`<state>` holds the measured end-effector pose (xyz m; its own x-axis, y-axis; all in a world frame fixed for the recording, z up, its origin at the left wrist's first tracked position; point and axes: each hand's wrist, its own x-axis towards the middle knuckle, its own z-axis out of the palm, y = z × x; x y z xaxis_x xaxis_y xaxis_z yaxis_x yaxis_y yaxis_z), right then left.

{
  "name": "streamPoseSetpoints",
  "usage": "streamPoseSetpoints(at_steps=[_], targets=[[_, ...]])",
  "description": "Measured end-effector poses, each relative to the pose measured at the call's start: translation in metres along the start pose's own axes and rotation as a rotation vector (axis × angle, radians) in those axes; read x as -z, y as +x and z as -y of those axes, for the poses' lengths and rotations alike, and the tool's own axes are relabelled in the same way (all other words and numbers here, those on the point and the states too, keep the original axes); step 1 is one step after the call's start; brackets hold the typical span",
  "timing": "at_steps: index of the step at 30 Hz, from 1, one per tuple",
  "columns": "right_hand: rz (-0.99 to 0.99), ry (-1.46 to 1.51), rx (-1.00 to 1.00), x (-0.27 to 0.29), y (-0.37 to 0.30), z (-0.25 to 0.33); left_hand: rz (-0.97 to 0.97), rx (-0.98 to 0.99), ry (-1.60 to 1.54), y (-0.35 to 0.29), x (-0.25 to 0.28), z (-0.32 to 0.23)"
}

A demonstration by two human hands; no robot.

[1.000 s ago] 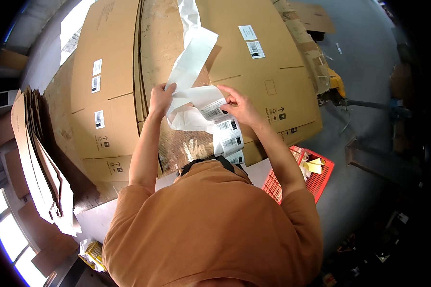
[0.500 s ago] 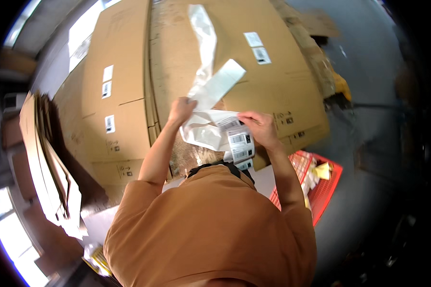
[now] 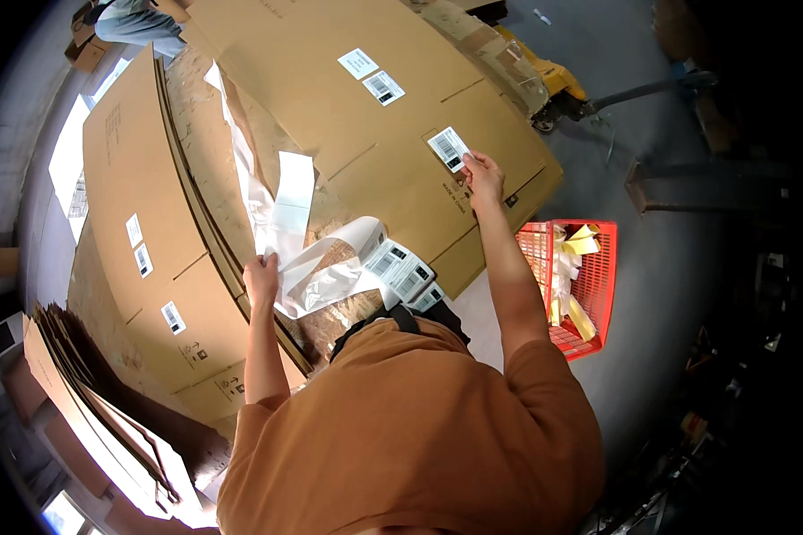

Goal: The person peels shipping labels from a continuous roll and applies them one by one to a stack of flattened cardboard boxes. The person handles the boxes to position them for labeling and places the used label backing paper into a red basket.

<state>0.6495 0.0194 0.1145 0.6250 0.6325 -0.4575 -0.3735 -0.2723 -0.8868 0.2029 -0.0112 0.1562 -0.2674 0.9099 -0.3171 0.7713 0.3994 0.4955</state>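
Note:
Between the thumb and fingers of my right hand [image 3: 484,183] is the lower corner of a white barcode label [image 3: 448,148]. It lies over the right flattened cardboard box [image 3: 339,125]; I cannot tell whether it is stuck down. My left hand [image 3: 260,279] is closed on a white backing strip [image 3: 293,192]. Its long, curling tail runs away from me, and a loop bends back toward my waist. Several printed labels [image 3: 406,272] remain on the strip close to my body. Two other labels [image 3: 371,77] sit farther up the same cardboard.
Another stack of flattened boxes [image 3: 143,196] lies left, with more cardboard sheets [image 3: 98,401] standing beside it. At right is a red plastic basket [image 3: 608,285] with paper scraps. A yellow pallet jack [image 3: 558,78] stands beyond. Someone's jeans-clad legs [image 3: 143,31] show at far left.
My right hand has left the strip and moved right and away over the cardboard with a label. My left hand has shifted left and nearer with the strip. The view has turned.

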Motion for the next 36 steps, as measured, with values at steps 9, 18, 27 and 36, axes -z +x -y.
streamPoseSetpoints(at_steps=[9,18,27,36], targets=[[-0.088,-0.117,-0.030,-0.027,0.020,-0.015,0.017,0.068,-0.059,-0.003,-0.003,-0.006],[-0.123,-0.260,0.046,-0.033,0.023,-0.019,0.040,0.048,-0.039,0.005,-0.011,-0.007],[-0.083,-1.381,0.158,-0.060,-0.003,0.020,0.042,0.034,-0.020,0.008,-0.013,-0.012],[0.201,-1.527,0.684,-0.078,0.010,-0.016,0.047,0.094,-0.018,-0.006,-0.009,0.001]])
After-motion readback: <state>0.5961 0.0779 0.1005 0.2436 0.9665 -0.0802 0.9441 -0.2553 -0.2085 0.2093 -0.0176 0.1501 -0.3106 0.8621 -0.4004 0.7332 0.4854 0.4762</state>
